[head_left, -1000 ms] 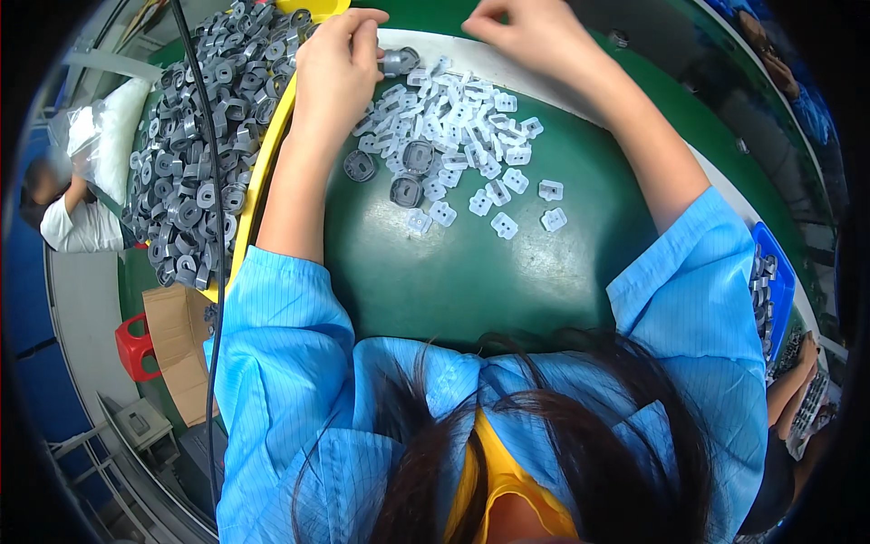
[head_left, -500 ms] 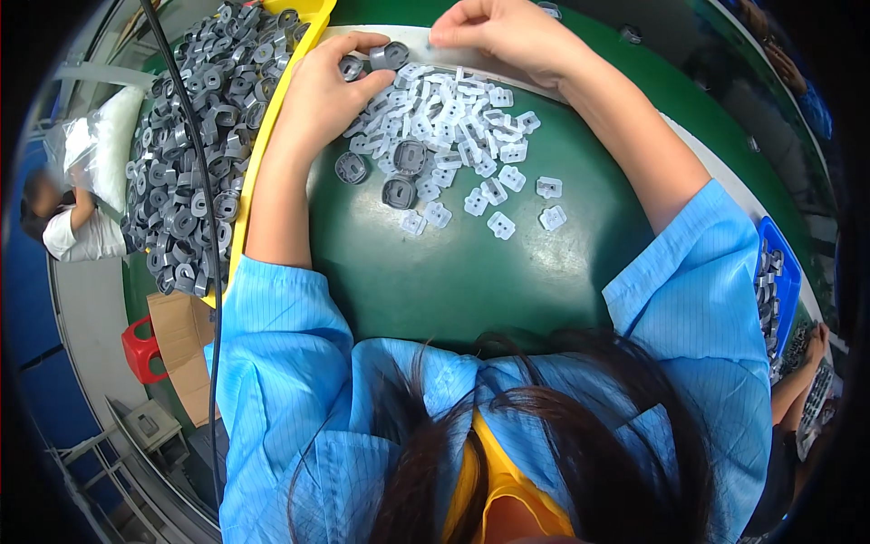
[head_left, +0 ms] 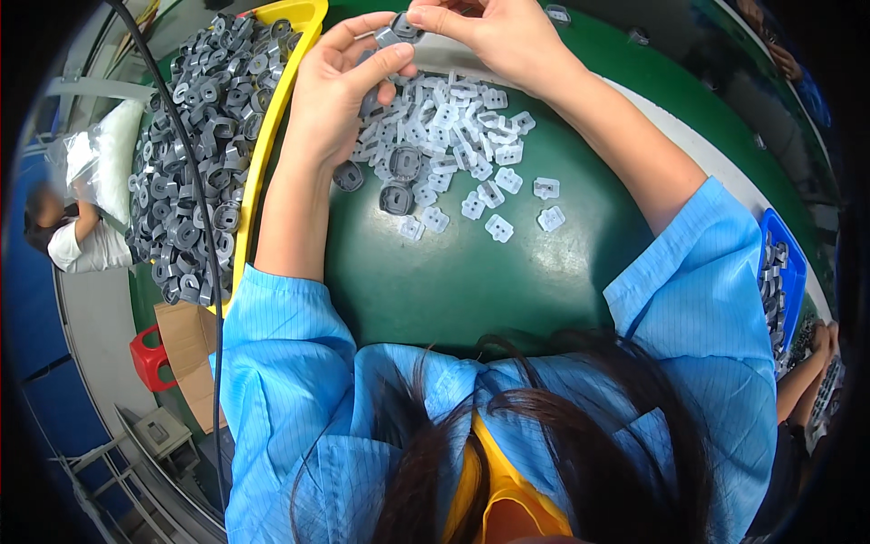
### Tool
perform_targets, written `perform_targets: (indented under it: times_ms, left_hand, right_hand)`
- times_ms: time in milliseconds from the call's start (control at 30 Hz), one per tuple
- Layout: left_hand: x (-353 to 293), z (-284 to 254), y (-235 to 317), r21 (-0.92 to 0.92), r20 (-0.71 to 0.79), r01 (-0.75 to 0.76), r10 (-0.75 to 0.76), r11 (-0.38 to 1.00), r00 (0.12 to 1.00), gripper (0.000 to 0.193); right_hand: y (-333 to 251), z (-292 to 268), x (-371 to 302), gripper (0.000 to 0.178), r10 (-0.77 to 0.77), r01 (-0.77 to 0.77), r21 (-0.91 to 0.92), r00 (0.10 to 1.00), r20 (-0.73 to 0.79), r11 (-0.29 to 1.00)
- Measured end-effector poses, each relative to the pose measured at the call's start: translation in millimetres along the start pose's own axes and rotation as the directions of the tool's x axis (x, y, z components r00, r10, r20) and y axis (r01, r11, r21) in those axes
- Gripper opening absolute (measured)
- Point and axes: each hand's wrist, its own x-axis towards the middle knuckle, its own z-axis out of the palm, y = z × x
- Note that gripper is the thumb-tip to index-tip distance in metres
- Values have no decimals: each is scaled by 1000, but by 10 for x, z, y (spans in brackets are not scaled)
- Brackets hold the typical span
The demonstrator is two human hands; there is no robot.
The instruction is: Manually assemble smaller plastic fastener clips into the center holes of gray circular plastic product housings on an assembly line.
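Note:
My left hand pinches a round grey plastic housing between thumb and fingers, raised above the far edge of the green table. A second grey piece shows partly under the same hand's curled fingers. My right hand meets the held housing, its thumb tip at the housing's edge and its fingers closed; whatever they pinch is hidden. Just below the hands spreads a pile of small translucent white plastic pieces. Three more grey housings lie at the pile's left side, one nearest me.
A yellow bin heaped with grey housings stands at my left, a black cable hanging across it. To the right is a blue tray of grey parts. Other people sit at left and right. A red stool stands lower left.
My left hand has lifted a grey housing off the far edge of the pile. My right hand has moved left and now touches it.

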Motion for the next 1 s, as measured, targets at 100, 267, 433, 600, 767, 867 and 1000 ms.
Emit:
perform_targets:
  times_ms: [100,267,433,600,767,867,1000]
  left_hand:
    - [-12,14,59,-31,93,7,-4,999,996,46]
    - [-63,135,53,-24,-5,-83,83,996,997,45]
    - [-106,192,39,561,15,-272,319,782,948,45]
    - [-116,268,17,633,53,-395,472,666,880,40]
    - [-100,191,120,688,223,-527,545,500,808,35]
    - [-91,122,136,653,232,-514,498,557,835,36]
    - [-56,71,77,480,133,-431,422,764,897,36]
  right_hand:
    - [-60,14,-9,14,6,-6,-14,1000,19,1000]
    - [-192,-16,-41,19,-21,18,-177,1000,-14,984]
    - [-209,-198,28,22,101,-70,-164,976,193,984]
    - [39,-204,87,17,343,-414,215,889,303,884]
    - [-222,-298,41,12,359,-429,128,858,367,894]
    - [-282,-258,40,12,271,-319,80,892,362,944]
    - [-435,-162,-27,15,70,-17,-211,967,246,977]
